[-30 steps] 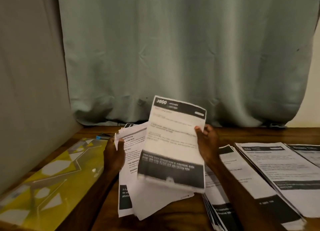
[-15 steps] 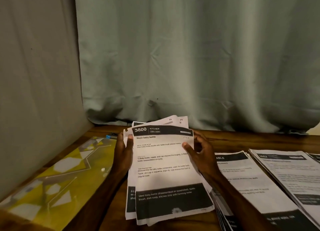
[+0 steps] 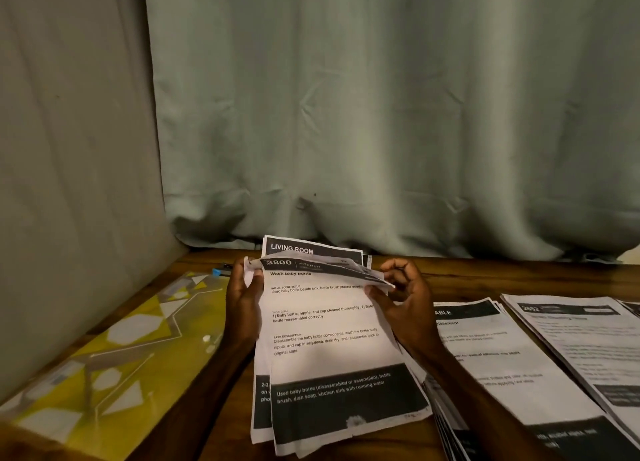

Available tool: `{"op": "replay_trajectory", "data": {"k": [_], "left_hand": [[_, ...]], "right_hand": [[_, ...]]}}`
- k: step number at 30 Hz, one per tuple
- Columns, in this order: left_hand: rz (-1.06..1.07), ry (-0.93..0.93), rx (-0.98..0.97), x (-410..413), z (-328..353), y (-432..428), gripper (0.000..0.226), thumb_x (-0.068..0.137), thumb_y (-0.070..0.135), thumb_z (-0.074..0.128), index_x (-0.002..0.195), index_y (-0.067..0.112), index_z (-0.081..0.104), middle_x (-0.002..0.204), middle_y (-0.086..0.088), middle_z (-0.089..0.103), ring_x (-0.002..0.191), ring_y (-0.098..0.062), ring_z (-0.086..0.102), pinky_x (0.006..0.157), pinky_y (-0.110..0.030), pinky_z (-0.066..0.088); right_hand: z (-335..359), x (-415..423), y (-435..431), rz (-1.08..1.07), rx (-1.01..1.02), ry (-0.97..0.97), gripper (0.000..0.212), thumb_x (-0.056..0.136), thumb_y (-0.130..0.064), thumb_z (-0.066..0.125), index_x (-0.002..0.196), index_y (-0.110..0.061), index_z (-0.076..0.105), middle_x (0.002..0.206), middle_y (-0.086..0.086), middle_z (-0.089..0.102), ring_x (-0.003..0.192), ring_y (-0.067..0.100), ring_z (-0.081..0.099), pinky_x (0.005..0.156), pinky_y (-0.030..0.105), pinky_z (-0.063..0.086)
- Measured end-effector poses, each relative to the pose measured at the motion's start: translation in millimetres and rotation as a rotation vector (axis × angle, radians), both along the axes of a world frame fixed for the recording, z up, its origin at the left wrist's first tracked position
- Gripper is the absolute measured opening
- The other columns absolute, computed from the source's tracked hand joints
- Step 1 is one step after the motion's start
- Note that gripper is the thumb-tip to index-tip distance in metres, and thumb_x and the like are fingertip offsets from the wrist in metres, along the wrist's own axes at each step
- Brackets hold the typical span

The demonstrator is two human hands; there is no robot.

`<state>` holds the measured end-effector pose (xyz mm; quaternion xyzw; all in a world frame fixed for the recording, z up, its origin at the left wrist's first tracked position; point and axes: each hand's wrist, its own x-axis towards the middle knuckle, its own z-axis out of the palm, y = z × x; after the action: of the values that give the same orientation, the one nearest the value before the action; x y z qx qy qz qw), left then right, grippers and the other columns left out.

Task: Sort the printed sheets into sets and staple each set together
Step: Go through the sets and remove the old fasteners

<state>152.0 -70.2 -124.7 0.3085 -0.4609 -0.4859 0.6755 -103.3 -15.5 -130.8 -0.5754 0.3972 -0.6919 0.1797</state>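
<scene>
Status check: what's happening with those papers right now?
Left hand and right hand grip white printed sheet stack. Top page bent over. Other paper piles alongside.

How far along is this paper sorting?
Looks done: piles laid out on the table's right side. In hand: left hand and right hand grip a stack, bending the top kitchen sheet forward off a LIVING ROOM sheet. Left: sorting that stack and stapling; no staples show.

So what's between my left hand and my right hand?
In the head view, the stack of printed sheets, Wash baby bottle page on top; the left hand and right hand hold its upper edges.
</scene>
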Motion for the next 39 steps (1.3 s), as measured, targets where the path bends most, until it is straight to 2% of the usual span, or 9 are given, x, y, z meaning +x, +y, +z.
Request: {"op": "replay_trajectory", "data": {"k": [3,7,11,15,20,26,30,35,39], "left_hand": [[-0.028,0.06,-0.02,-0.5,3.4,4.7,0.036,0.093,0.028,0.062,0.127,0.021,0.054,0.106,-0.004,0.077,0.094,-0.023,0.076,0.07,-0.036,0.064],[-0.013,0.037,-0.053,-1.0,5.5,7.6,0.055,0.074,0.05,0.07,0.121,0.023,0.059,0.105,-0.004,0.077,0.093,-0.024,0.076,0.071,-0.035,0.064],[0.0,0.024,-0.081,-1.3,5.9,9.9,0.034,0.094,0.043,0.058,0.121,0.023,0.06,0.105,-0.006,0.076,0.092,-0.026,0.075,0.071,-0.036,0.063],[0.016,-0.017,-0.084,-5.4,11.8,18.3,0.033,0.097,0.043,0.054,0.123,0.024,0.061,0.104,-0.004,0.077,0.092,-0.023,0.075,0.073,-0.035,0.063],[0.065,-0.119,-0.077,-7.2,15.6,25.0,0.04,0.085,0.038,0.069,0.121,0.025,0.058,0.103,-0.001,0.078,0.086,-0.017,0.077,0.064,-0.029,0.061],[0.108,-0.196,-0.072,-4.4,10.7,19.4,0.038,0.089,0.022,0.075,0.123,0.023,0.059,0.109,0.0,0.077,0.095,-0.022,0.077,0.074,-0.039,0.064],[0.079,-0.196,-0.03,-2.9,9.7,16.7,0.036,0.095,0.019,0.07,0.129,0.018,0.056,0.108,-0.004,0.077,0.09,-0.024,0.078,0.068,-0.038,0.064],[0.051,-0.192,-0.041,0.2,15.2,18.2,0.04,0.097,0.016,0.066,0.135,0.012,0.051,0.106,0.0,0.078,0.092,-0.027,0.077,0.067,-0.037,0.064],[0.038,-0.252,-0.073,1.2,19.3,23.5,0.037,0.096,0.015,0.066,0.129,0.008,0.051,0.107,-0.007,0.077,0.091,-0.03,0.077,0.068,-0.041,0.065]], "right_hand": [[-3.0,1.0,-0.1,-0.031,0.032,0.104,0.035,0.086,-0.006,0.08,0.116,-0.016,0.067,0.11,-0.007,0.072,0.104,0.013,0.069,0.083,0.031,0.059],[-2.0,6.2,0.7,-0.054,-0.051,0.217,0.017,0.086,-0.014,0.08,0.101,-0.011,0.073,0.097,-0.002,0.073,0.092,0.014,0.069,0.076,0.026,0.058],[0.4,7.1,5.7,-0.018,-0.131,0.24,0.051,0.079,-0.054,0.078,0.096,-0.006,0.073,0.099,0.002,0.072,0.094,0.012,0.069,0.081,0.02,0.056],[-5.2,4.9,1.7,-0.019,-0.095,0.252,0.033,0.074,-0.035,0.084,0.097,-0.014,0.073,0.103,0.0,0.071,0.098,0.014,0.069,0.082,0.03,0.06],[-6.5,3.6,1.4,-0.023,-0.1,0.237,0.04,0.073,-0.048,0.08,0.097,-0.017,0.071,0.104,0.003,0.071,0.098,0.018,0.068,0.082,0.028,0.059],[-2.5,6.0,2.8,-0.029,-0.037,0.226,0.016,0.083,-0.003,0.079,0.097,-0.007,0.071,0.096,0.003,0.072,0.091,0.02,0.069,0.08,0.039,0.06],[12.6,6.4,13.9,0.198,0.206,-0.035,0.033,0.089,-0.026,0.074,0.119,-0.019,0.065,0.106,-0.006,0.077,0.1,0.014,0.074,0.075,0.025,0.06],[32.6,-8.8,5.1,0.197,0.347,-0.405,0.073,0.094,-0.069,0.029,0.127,-0.016,0.067,0.117,0.004,0.076,0.113,0.023,0.07,0.097,0.04,0.054],[37.1,-9.4,2.1,0.07,0.418,-0.338,0.04,0.104,-0.049,0.046,0.103,-0.021,0.074,0.095,0.001,0.08,0.091,0.023,0.076,0.081,0.037,0.059]]}}
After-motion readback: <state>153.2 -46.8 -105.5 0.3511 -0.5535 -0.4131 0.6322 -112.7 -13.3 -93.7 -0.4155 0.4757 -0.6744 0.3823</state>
